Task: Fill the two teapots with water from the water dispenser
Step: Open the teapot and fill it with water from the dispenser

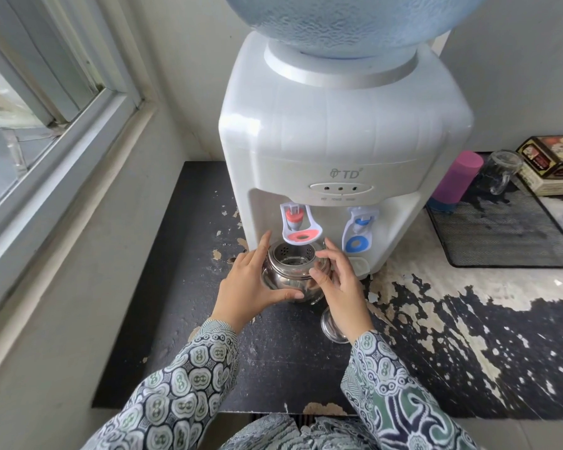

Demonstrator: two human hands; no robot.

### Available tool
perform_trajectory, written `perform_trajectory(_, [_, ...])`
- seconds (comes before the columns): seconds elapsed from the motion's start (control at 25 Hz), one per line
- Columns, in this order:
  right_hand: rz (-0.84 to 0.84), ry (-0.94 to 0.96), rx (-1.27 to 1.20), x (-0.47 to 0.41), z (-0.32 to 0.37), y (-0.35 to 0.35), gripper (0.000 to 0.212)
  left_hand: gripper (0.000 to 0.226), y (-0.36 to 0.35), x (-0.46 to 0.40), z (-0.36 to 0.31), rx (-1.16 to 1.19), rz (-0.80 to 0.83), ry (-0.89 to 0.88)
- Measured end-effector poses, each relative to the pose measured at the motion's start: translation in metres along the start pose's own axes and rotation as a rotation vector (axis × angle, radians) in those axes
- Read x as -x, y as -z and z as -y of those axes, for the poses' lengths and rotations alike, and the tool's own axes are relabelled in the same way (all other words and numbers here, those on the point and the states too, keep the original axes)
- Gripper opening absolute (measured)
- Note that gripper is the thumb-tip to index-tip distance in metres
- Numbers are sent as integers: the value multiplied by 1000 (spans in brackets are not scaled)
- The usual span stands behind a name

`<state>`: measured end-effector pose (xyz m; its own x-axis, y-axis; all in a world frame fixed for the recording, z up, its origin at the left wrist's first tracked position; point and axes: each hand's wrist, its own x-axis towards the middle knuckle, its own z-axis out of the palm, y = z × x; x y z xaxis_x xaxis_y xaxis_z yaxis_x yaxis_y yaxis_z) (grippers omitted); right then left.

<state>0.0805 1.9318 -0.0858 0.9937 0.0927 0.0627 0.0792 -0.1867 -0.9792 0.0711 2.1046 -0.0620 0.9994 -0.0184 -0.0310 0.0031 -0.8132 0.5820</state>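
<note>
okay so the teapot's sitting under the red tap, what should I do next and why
Probably press the red tap lever with the right hand while the left hand steadies the steel teapot. Its lid is off, its strainer sits about below that spout, and no water is flowing yet.

One head cam, wide-angle, looking fwd and down at the counter (452,352). Close on the water dispenser (342,151); only one view, nothing shared.

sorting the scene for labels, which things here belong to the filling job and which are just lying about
Job: teapot, dispenser, red tap, lid, left hand, right hand.
Lying about: pink cup, glass mug, box, mesh tray.
</note>
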Motion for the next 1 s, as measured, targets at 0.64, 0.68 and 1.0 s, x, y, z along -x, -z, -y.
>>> perform_trajectory(0.64, [-3,16,4,-2,3,4,18,120,1,-1,1,118,20,21])
perform_trajectory(0.68, [-5,18,6,-2,3,4,19,120,1,-2,1,121,23,24])
perform_trajectory(1.0, [84,-56,127,-6,22,19,15,119,1,-2,-1,131,43,29])
